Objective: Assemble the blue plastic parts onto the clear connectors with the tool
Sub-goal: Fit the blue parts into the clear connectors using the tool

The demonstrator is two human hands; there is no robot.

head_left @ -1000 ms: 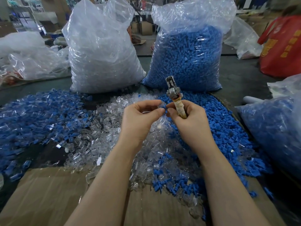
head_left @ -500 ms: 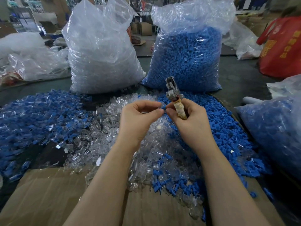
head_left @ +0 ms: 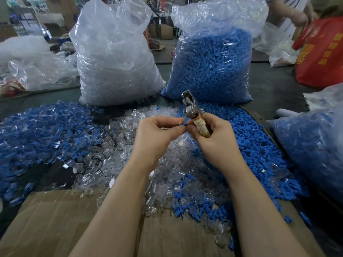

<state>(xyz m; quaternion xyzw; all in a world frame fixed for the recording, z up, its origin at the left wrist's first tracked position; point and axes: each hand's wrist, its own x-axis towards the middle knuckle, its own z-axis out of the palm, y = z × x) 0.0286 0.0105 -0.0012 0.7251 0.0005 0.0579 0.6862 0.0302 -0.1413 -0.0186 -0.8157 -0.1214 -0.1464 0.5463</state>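
Note:
My right hand (head_left: 217, 141) grips the tool (head_left: 193, 114), a metal head on a tape-wrapped handle pointing up and away. My left hand (head_left: 157, 136) pinches a small piece at its fingertips; a bit of a blue plastic part (head_left: 184, 125) shows between both hands' fingertips, which touch there. Whether a clear connector is in the pinch is hidden. Below the hands lies a heap of clear connectors (head_left: 115, 145). Loose blue parts (head_left: 256, 145) spread to the right, and a pile of blue-and-clear pieces (head_left: 40, 134) lies to the left.
Two tall plastic bags stand behind: one of clear connectors (head_left: 115, 58), one of blue parts (head_left: 213, 65). Another bag with blue pieces (head_left: 315, 145) sits at the right. Cardboard (head_left: 55, 225) covers the near table. A red bag (head_left: 321, 51) and a person's arm (head_left: 289, 13) are at far right.
Both hands stay together with the tool upright; the fingertips have shifted only slightly around the small blue part.

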